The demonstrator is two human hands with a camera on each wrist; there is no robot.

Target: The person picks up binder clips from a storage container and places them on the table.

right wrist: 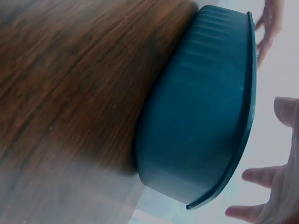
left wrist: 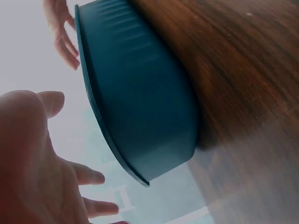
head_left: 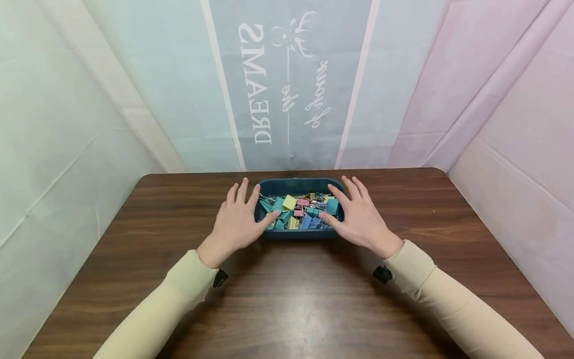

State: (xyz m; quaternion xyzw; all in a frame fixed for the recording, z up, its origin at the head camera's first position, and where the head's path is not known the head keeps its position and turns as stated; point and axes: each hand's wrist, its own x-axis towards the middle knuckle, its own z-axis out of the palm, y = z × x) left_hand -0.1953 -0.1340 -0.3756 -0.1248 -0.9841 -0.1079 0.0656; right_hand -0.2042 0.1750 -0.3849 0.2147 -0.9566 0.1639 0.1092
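Note:
A dark teal plastic basket (head_left: 298, 234) stands near the far edge of the table, filled with binder clips (head_left: 307, 222) in yellow, teal, pink and blue. My left hand (head_left: 237, 223) hovers at the basket's left end, fingers spread and thumb over the rim. At the other end my right hand (head_left: 360, 220) is held much the same way, its thumb above the clips. Both wrist views show the basket's side (left wrist: 140, 88) and rim with the fingers apart from the wall. Neither hand grips anything. The clips are hidden in the wrist views.
The dark wooden table (head_left: 296, 299) spreads out in front of the basket and to both sides. Behind its far edge hangs a pale fabric backdrop (head_left: 305, 154) with mirrored lettering. White cloth walls (head_left: 58, 124) flank the table.

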